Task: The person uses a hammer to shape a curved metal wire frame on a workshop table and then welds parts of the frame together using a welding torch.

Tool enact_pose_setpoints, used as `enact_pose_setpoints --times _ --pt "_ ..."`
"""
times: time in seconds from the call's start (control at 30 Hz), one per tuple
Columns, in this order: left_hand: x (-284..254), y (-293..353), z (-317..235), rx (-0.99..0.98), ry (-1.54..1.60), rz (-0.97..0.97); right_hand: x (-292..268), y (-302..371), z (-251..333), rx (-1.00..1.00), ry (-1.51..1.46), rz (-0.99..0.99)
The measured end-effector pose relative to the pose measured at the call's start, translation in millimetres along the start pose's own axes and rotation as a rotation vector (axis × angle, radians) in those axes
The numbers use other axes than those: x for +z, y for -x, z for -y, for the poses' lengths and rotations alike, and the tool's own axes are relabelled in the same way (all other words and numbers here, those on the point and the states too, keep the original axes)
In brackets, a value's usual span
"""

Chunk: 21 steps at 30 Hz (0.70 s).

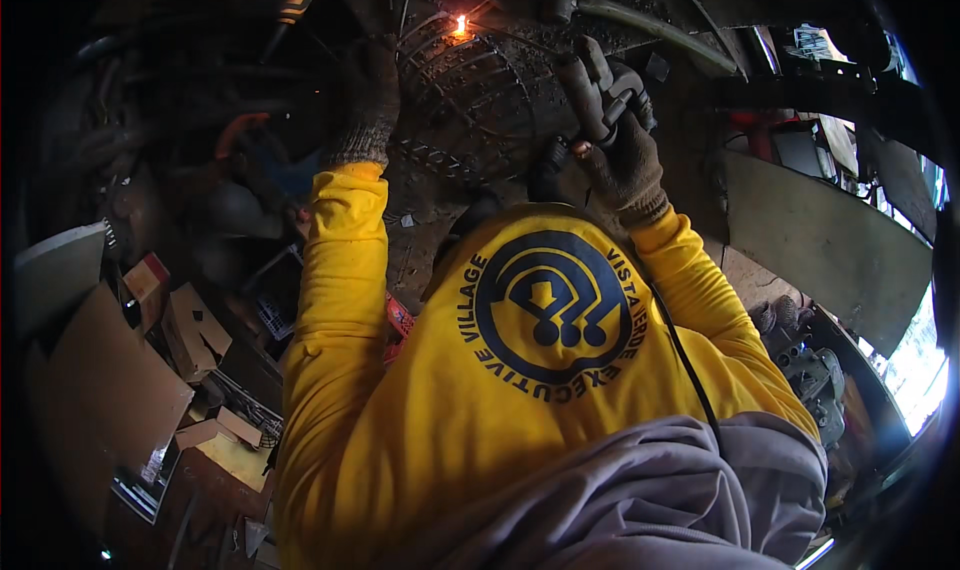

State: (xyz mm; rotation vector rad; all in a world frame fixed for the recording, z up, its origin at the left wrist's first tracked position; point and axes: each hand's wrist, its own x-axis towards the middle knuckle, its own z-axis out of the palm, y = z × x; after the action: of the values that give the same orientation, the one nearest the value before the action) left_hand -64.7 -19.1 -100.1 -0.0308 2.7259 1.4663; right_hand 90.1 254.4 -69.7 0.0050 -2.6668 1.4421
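Observation:
Knitted work gloves cover both of my hands. My left hand [368, 95] reaches forward beside a round frame of thin bent metal rods [480, 80]; its fingers are lost in the dark, so any hold is hidden. At the frame's far side burns a small bright orange glow [461, 27]. An orange-and-black tool [295, 5] slants in beyond my left hand. My right hand [628, 168] is closed around a dark metal clamp-like tool [588, 95] with thick cylindrical parts and a curved body, to the right of the frame.
Cardboard boxes [195, 335] and sheets crowd the left side. A large pale panel [815, 245] leans at the right, above grey machine parts [815, 365]. Toward the far right lies a long bar [660, 35]. A curved orange piece [238, 133] sits left of my left arm.

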Motion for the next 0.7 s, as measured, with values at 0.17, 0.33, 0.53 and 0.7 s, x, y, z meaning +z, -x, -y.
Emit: enact_pose_setpoints --times 0.17,0.33,0.53,0.7 --pt "1 -1 11 0.032 0.010 0.004 2 -1 1 0.035 0.019 0.043" --pt "4 0 11 0.057 0.030 -0.019 3 -1 -2 0.060 0.067 0.050" --pt "8 -1 21 0.103 -0.055 -0.117 5 0 -3 0.089 0.072 0.083" --pt "3 -2 20 0.109 -0.114 -0.094 6 -5 8 -0.008 0.177 0.065"
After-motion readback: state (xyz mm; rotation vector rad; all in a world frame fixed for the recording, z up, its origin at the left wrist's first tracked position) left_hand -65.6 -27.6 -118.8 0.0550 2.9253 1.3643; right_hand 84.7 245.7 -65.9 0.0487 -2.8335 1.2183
